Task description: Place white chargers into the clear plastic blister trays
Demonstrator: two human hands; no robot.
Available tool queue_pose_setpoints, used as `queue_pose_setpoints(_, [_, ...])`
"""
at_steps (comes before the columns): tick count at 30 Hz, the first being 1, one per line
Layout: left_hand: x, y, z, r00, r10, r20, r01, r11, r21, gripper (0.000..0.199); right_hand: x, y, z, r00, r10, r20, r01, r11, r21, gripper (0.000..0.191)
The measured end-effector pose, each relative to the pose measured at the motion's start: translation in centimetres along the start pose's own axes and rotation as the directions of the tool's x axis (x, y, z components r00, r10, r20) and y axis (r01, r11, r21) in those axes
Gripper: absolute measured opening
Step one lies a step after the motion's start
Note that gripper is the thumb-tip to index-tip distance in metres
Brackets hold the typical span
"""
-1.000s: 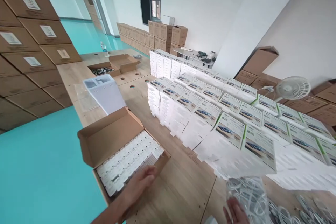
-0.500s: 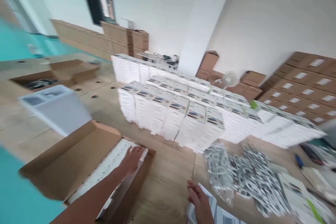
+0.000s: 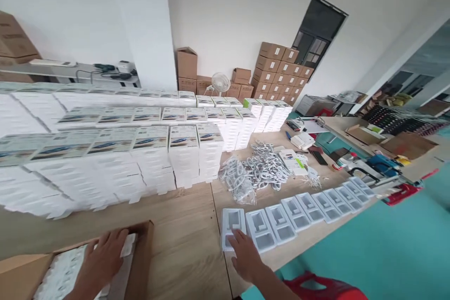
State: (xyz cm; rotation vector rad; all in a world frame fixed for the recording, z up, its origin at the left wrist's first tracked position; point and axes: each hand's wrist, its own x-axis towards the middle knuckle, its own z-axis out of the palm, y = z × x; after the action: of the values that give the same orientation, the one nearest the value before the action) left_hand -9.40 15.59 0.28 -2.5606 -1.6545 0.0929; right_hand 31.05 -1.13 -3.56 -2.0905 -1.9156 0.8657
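Note:
An open cardboard box (image 3: 142, 253) at the lower left holds a row of white items (image 3: 63, 267). My left hand (image 3: 101, 260) rests on the items near the box's right end, its fingers spread over them. My right hand (image 3: 244, 255) is over the lower part of the nearest white plastic tray (image 3: 233, 220), fingers apart and holding nothing. Several more such trays (image 3: 262, 229) run in a row to the right along the table edge. Beyond them lie a pile of grey-white coiled cables (image 3: 269, 166) and a clear bag of cables (image 3: 237, 180).
Tall stacks of white printed boxes (image 3: 183, 159) stand across the back of the wooden table (image 3: 186, 239). Papers (image 3: 293, 161) and a dark phone (image 3: 318, 157) lie at the right. A red stool (image 3: 323, 288) is below the front edge. Brown cartons and a fan are behind.
The view has swung to the right, bringing the full tray row into sight. My right hand, earlier pinched beside the first tray, is now opened over it. My left hand stays at the box.

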Motion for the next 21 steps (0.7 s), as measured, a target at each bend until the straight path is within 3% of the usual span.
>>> queue_pose_setpoints(2, [-0.1,-0.5,0.3,1.0,-0.009,-0.014,0.009,1.0,0.002,0.043,-1.1,1.3,0.1,0.996,-0.036,0.078,0.042,0.996,-0.08,0.067])
queue_pose_setpoints(5, [-0.3,-1.7,0.7,0.995,-0.061,-0.081,0.061,0.998,0.0,0.039,-3.0,2.4,0.2,0.995,-0.064,0.082,0.071,0.994,-0.082,0.064])
queue_pose_setpoints(7, [-0.5,-2.0,0.2,0.983,-0.111,-0.145,0.109,0.994,-0.02,0.036,-3.7,2.1,0.1,0.999,-0.04,0.035,0.041,0.999,-0.014,0.059])
queue_pose_setpoints(9, [-0.8,-1.3,-1.1,0.966,-0.131,-0.225,0.114,0.99,-0.088,0.034,-3.5,0.7,-0.2,1.0,0.013,-0.019,-0.01,0.985,0.172,0.054])
queue_pose_setpoints(11, [-1.1,1.0,-3.1,0.949,-0.106,-0.297,0.051,0.981,-0.186,0.033,-2.3,-1.7,-0.6,0.997,0.077,-0.021,-0.057,0.867,0.495,0.053])
queue_pose_setpoints(12, [-1.3,2.7,-4.1,0.941,-0.102,-0.322,0.03,0.975,-0.22,0.033,-1.6,-3.2,-0.9,0.994,0.108,0.007,-0.086,0.742,0.665,0.055])
queue_pose_setpoints(14, [-1.5,6.8,-5.9,0.921,0.067,-0.383,-0.153,0.968,-0.2,0.033,-0.3,-6.3,-1.7,0.992,0.107,0.067,-0.109,0.461,0.881,0.066])
queue_pose_setpoints(16, [-1.4,10.9,-7.1,0.843,0.258,-0.472,-0.362,0.921,-0.143,0.036,0.5,-9.1,-2.8,0.996,0.047,0.069,-0.08,0.296,0.952,0.069])
queue_pose_setpoints(18, [-1.3,14.2,-7.7,0.787,0.336,-0.517,-0.456,0.882,-0.122,0.039,0.6,-10.9,-3.9,1.0,-0.011,0.027,-0.023,0.271,0.962,0.06])
queue_pose_setpoints(21, [-1.1,17.1,-8.1,0.767,0.337,-0.547,-0.489,0.858,-0.157,0.042,0.3,-11.6,-4.9,0.999,0.008,-0.034,0.029,0.33,0.943,0.05])
